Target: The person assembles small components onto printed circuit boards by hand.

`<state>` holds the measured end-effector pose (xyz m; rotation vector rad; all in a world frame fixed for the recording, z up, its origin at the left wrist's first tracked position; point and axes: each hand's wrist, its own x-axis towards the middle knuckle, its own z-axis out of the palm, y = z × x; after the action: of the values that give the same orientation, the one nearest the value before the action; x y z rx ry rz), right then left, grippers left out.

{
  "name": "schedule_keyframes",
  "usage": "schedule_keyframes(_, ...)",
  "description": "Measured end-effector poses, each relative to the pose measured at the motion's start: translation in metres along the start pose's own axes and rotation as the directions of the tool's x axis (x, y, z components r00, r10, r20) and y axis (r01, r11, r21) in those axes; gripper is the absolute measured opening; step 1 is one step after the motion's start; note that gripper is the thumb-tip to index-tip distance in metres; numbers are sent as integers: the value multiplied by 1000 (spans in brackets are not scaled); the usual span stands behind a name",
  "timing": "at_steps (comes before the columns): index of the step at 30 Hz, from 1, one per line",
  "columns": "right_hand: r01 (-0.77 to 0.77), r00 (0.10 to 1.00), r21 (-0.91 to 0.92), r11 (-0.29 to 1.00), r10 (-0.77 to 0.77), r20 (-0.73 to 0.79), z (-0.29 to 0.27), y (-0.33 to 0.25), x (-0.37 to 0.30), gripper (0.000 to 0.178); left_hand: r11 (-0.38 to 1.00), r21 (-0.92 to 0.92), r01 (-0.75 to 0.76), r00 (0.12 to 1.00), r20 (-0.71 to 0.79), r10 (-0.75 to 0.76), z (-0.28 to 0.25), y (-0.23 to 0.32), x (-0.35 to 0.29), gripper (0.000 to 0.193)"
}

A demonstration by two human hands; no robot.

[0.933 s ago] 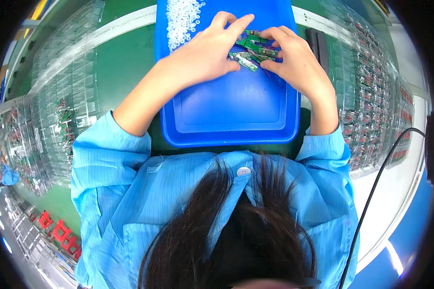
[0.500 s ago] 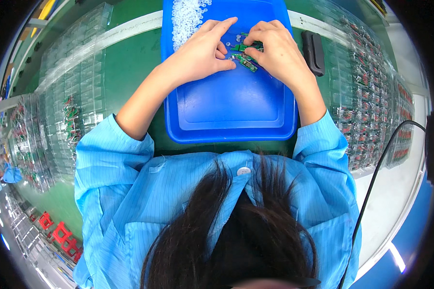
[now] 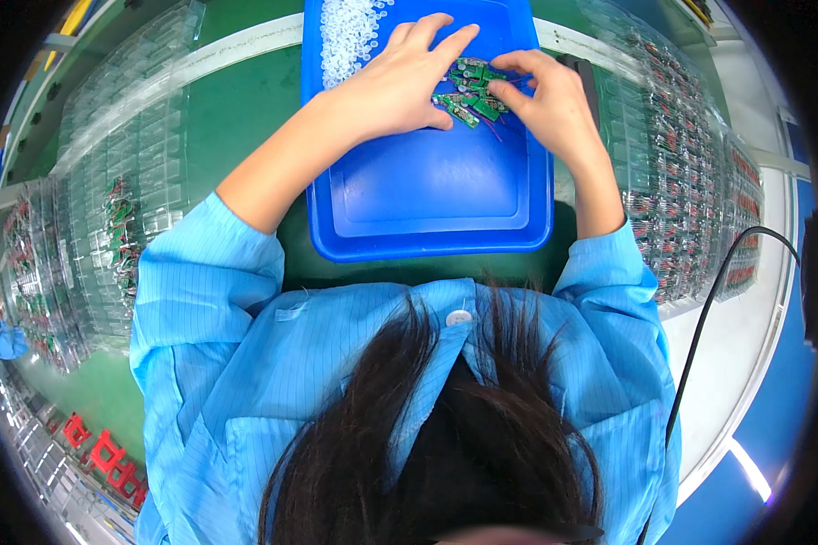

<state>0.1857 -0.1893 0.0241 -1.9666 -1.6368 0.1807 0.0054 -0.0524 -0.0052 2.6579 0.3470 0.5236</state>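
The grip of the left hand (image 3: 400,86) is splayed just beside the circuit boards (image 3: 477,82); whether one is pinched by the right hand (image 3: 554,102) cannot be told. The boards are heaped in the blue tray (image 3: 427,247), presumably contained by its walls, whitish beads (image 3: 345,41) lying apart.

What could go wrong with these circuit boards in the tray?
Small translucent pieces share the blue tray with the green circuit boards, so some might get mixed in. The boards overlap in a heap by the right hand, and a thin wire poking out could snag.
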Motion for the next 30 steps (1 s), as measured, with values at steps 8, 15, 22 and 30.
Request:
schedule_keyframes(8,24,999,121,992,-28,24,17,-11,-5,27,1000,18,0,934,356,-6,-14,-5,33,117)
schedule_keyframes(15,96,995,285,954,-82,-61,35,-11,0,22,991,133,34,874,477,-94,-28,6,40,113)
schedule_keyframes(22,116,991,174,978,-103,-84,37,-11,-5,24,974,207,91,912,377,-165,-49,4,5,103)
schedule_keyframes(30,98,991,151,984,-82,-104,41,-6,-1,23,959,-153,240,949,243,-199,-42,6,-18,100)
